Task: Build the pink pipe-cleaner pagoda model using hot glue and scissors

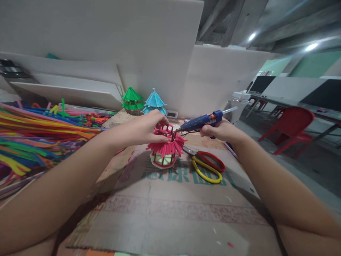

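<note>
Both forearms fill the bottom corners and reach in toward the middle of the cardboard sheet (170, 209) covering the table. Left hand (144, 129) is closed on the pink pipe-cleaner pavilion (165, 147): fingers curl over its upper frame, thumb sits on the fringed roof edge. The pavilion stands upright on the cardboard, directly under and just right of that hand, between my two hands. Right hand (222, 131) is clenched around the grip of a blue glue gun (202, 121), held roughly level with the nozzle pointing left at the pavilion's top posts. The tip looks like it touches a post, but the view is too small to be sure. The right hand is near the pavilion, not touching it; only the gun spans the gap. Red-and-yellow scissors (209, 165) lie flat on the cardboard just right of the pavilion, below the gun, touched by neither hand. A big heap of multicoloured pipe cleaners (39, 131) spreads along the left side, well apart from the pavilion. Behind it, near the white boards (149, 46), stand a green pavilion (131, 99) and a light blue pavilion (153, 101) side by side. A red chair (293, 124) is off to the right on the floor.
</note>
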Available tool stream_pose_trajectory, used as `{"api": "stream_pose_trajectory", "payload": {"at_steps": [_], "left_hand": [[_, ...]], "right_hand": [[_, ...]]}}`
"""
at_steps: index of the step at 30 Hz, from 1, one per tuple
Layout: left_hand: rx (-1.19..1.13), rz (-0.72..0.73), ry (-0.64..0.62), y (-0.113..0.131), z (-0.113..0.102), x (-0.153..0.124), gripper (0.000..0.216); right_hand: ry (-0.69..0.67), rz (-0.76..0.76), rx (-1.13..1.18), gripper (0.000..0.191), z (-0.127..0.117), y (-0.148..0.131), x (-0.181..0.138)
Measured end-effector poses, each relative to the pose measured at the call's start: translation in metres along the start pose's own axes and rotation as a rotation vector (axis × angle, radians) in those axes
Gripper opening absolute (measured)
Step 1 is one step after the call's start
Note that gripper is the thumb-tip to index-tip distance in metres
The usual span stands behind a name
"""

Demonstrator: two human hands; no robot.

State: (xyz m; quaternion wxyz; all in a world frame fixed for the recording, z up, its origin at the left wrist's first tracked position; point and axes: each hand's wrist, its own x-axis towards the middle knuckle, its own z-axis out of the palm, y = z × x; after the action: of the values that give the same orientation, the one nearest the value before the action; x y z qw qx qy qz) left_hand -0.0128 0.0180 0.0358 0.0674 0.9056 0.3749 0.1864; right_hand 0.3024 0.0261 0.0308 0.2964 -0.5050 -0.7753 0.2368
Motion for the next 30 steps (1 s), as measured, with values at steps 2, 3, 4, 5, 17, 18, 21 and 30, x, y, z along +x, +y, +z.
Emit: {"api": "stream_pose_trajectory", "payload": {"at_steps": [2,3,4,5,17,18,21,30], "left_hand": [[0.000,-0.004,-0.003,0.001,0.000,0.000,0.056],[-0.005,-0.003,-0.006,0.001,0.000,0.000,0.056],[-0.009,0.000,-0.008,0.001,0.001,0.000,0.056],[-0.011,0.001,-0.009,0.001,0.001,0.000,0.056],[0.001,-0.001,-0.004,0.002,-0.001,0.000,0.056],[0.001,-0.002,-0.003,0.002,-0.001,0.000,0.056],[0.007,-0.011,-0.003,0.003,-0.001,0.000,0.055],[-0.032,-0.007,0.116,-0.003,-0.012,-0.002,0.059]], "right_hand": [[0.001,0.030,0.004,0.051,0.000,0.001,0.000],[-0.002,0.037,0.006,0.050,-0.001,0.001,0.000],[-0.004,0.037,0.008,0.050,-0.001,0.002,0.000],[-0.007,0.031,0.010,0.050,-0.001,0.003,0.000],[-0.183,-0.111,0.097,0.047,-0.009,0.021,0.006],[-0.188,-0.116,0.107,0.046,-0.009,0.023,0.006],[-0.218,-0.118,0.121,0.049,-0.010,0.026,0.006],[0.123,0.044,0.356,0.074,0.013,0.051,0.024]]}}
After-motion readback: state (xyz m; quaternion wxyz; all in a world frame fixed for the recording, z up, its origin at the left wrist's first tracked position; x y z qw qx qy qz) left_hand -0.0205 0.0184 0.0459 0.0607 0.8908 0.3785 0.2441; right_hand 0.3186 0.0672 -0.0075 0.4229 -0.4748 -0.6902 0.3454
